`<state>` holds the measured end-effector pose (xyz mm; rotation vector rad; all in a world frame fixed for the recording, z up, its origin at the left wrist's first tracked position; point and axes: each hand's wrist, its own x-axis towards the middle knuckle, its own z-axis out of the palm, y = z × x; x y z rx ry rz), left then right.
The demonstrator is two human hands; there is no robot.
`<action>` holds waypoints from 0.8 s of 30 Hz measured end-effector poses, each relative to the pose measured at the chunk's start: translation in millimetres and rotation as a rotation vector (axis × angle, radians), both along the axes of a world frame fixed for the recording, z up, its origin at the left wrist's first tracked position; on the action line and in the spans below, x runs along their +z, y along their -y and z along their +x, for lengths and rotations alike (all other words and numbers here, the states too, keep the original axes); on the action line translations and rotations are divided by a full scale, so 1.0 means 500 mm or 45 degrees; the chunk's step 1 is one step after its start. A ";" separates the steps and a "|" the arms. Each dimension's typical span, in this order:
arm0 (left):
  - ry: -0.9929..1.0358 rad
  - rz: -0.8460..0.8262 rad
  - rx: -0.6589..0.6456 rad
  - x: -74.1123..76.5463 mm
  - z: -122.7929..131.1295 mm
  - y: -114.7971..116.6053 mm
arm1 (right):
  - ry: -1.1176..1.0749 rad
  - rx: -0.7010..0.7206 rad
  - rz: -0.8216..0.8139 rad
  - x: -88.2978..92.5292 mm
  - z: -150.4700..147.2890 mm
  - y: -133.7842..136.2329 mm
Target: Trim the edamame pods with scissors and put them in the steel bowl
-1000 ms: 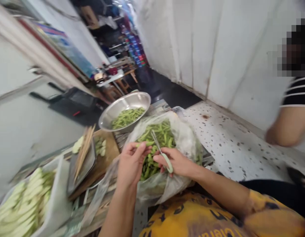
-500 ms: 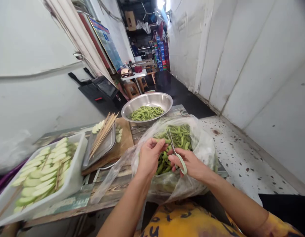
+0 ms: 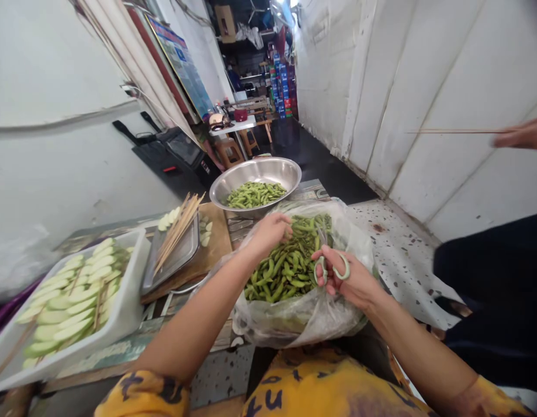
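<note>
A clear plastic bag [image 3: 294, 324] full of green edamame pods [image 3: 279, 269] lies open in front of me. My right hand [image 3: 349, 278] grips a pair of scissors [image 3: 347, 267] with pale green handles over the bag's right side. Its handle loops are spread, and the blades point away from me over the pods. Above the far left part of the bag is my left hand [image 3: 271, 234], its fingers curled inward; whether a pod is between them is hidden. Beyond it stands a steel bowl [image 3: 290, 174] holding more pods [image 3: 255, 195].
To the left, a white tray [image 3: 136, 260] holds skewered green slices. Beside it, wooden skewers [image 3: 179, 229] rest on a metal tray [image 3: 188, 246] atop a cutting board [image 3: 220, 243]. At right, another person's hand [image 3: 522, 136] holds thin sticks; their dark-clothed leg [image 3: 489, 289] is close to the table.
My left hand has moved away from the scissors, forward and left; the pod it pinched no longer shows. My right hand has turned the scissors and shifted right. Another person has entered at right.
</note>
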<state>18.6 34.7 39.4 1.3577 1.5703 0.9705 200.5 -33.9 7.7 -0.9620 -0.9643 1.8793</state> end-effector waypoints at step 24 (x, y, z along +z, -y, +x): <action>-0.722 0.221 -0.734 0.041 -0.050 0.062 | 0.502 0.329 0.226 0.012 -0.007 -0.001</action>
